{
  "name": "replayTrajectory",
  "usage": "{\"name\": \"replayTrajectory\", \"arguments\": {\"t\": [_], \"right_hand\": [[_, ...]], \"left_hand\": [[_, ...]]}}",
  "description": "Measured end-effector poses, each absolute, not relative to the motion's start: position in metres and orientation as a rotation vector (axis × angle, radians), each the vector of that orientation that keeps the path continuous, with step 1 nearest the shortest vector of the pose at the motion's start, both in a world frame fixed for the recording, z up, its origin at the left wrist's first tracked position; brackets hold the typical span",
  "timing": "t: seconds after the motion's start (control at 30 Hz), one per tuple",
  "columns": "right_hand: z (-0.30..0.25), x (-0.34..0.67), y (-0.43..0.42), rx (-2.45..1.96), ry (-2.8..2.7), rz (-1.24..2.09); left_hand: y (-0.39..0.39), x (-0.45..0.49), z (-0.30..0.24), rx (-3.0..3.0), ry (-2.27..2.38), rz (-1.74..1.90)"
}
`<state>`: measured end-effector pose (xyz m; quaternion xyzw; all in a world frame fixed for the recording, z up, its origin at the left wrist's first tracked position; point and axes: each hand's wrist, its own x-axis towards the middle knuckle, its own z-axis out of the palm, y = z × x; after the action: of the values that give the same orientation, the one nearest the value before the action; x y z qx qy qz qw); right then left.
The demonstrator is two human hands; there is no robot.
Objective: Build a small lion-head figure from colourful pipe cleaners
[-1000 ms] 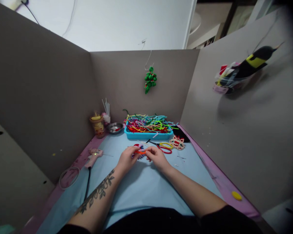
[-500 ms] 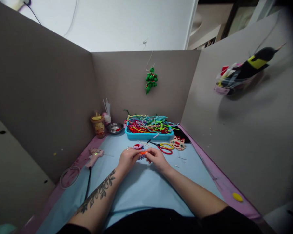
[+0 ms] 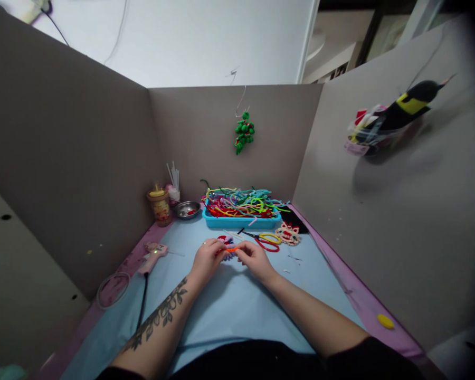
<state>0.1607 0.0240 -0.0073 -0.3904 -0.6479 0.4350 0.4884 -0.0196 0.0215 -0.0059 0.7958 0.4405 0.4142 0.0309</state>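
My left hand (image 3: 206, 258) and my right hand (image 3: 254, 259) meet over the light blue mat (image 3: 229, 306), fingers pinched together on a short orange pipe cleaner (image 3: 230, 249) stretched between them. Just behind the fingers lies a small red and blue pipe-cleaner piece (image 3: 225, 241), partly hidden by them. Scissors with red and yellow handles (image 3: 266, 240) lie a little to the right of my right hand.
A blue tray (image 3: 241, 219) heaped with coloured pipe cleaners stands at the back. A pink glue gun (image 3: 153, 255) with its cord lies left, near a jar (image 3: 159, 205) and a metal bowl (image 3: 187, 209). Grey cardboard walls (image 3: 83, 158) enclose three sides; a green ornament (image 3: 244, 132) hangs on the back wall.
Both hands stay in the same spot on the orange pipe cleaner, with small finger shifts. The view has tilted slightly.
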Motion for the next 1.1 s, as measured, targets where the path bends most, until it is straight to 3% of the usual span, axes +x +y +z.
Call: {"name": "replayTrajectory", "arguments": {"t": [0.63, 0.9, 1.1], "right_hand": [[-0.009, 0.163, 0.029, -0.944, -1.666, 1.003], [-0.013, 0.156, 0.029, -0.942, -1.541, 1.239], [-0.015, 0.162, 0.035, -0.930, -1.381, 1.235]], "left_hand": [[0.021, -0.019, -0.004, 2.519, 1.433, 1.161], [0.018, -0.015, -0.006, 2.467, 1.251, 1.240], [0.021, -0.018, -0.008, 2.361, 1.311, 1.267]]}}
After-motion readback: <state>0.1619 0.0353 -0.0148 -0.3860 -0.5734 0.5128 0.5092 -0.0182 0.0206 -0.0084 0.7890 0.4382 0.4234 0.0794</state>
